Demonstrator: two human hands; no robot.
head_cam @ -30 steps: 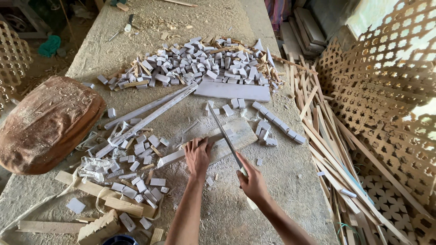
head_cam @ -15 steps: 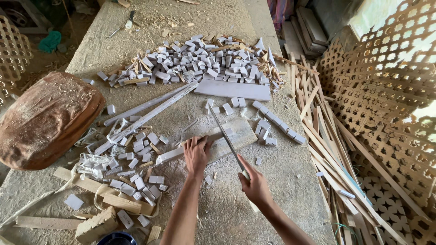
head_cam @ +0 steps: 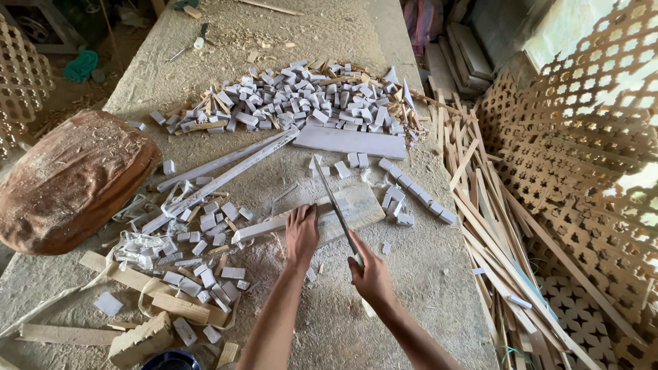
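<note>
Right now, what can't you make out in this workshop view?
Head view only:
- Right hand covers the blade's handle.
- Left hand hides part of the wooden strip it presses.
- Dark round object is cut off by the bottom edge.
- Small tools at the far end are too small to identify.

Two bare forearms reaching up from the bottom edge of the view, converging slightly toward the middle. Left hand (head_cam: 301, 234) extended furthest forward, palm down, fingers together and pointing away, pressed flat, wrist straight in line with the forearm. Right hand (head_cam: 371, 275) set a little nearer the body and just to the right of the left one, curled into a closed fist grip, thumb side up, knuckles turned outward, wrist bent slightly inward. Right forearm angled in from the lower right, left forearm rising almost straight. Hands near each other, not touching.
</note>
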